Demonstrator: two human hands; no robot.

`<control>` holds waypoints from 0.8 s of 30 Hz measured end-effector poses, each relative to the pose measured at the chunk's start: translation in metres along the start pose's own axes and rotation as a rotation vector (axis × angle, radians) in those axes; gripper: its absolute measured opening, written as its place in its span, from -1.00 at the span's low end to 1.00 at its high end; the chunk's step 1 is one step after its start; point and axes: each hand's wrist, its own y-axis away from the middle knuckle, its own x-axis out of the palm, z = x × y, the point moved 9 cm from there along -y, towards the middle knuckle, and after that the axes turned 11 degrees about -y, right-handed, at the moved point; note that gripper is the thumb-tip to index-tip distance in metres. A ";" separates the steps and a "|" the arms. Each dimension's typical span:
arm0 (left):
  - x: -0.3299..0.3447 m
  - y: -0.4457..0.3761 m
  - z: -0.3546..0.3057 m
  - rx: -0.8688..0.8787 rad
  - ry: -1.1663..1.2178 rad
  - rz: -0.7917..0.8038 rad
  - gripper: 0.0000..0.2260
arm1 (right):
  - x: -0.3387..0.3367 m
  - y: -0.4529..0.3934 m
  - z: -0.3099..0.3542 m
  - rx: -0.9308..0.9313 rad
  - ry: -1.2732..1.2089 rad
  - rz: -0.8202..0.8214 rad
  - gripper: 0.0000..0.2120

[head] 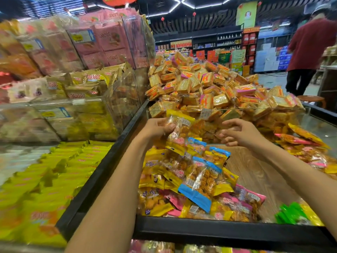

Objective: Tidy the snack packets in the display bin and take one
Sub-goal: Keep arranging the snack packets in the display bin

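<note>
left hand point(156, 127) pinches a yellow-edged clear packet point(179, 132) at frame centre, long axis near upright, hanging above the loose packets point(198, 179) in the display bin point(218, 229). right hand point(237, 132) hovers just right of it, fingers loosely curled, holding nothing. left hand is nearer. packet: crinkled film, orange snacks inside, barcode near the top.
</note>
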 end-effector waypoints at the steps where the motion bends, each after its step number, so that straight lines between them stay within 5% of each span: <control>1: -0.002 -0.001 0.008 -0.033 -0.013 0.023 -0.49 | -0.001 0.000 -0.001 0.001 0.013 -0.007 -0.69; 4: -0.005 -0.003 0.029 -0.118 -0.082 0.091 -0.57 | -0.002 0.000 -0.002 0.006 0.044 -0.025 -0.68; 8: -0.005 -0.006 0.045 -0.189 -0.092 0.146 -0.42 | -0.002 0.002 -0.001 0.007 0.046 -0.029 -0.68; 19: -0.008 -0.007 0.071 -0.274 -0.004 0.146 -0.69 | -0.001 0.002 -0.001 0.010 0.052 -0.038 -0.74; 24: -0.014 -0.008 0.070 -0.276 0.035 0.101 -0.66 | -0.002 0.004 0.003 0.006 0.014 -0.058 -0.75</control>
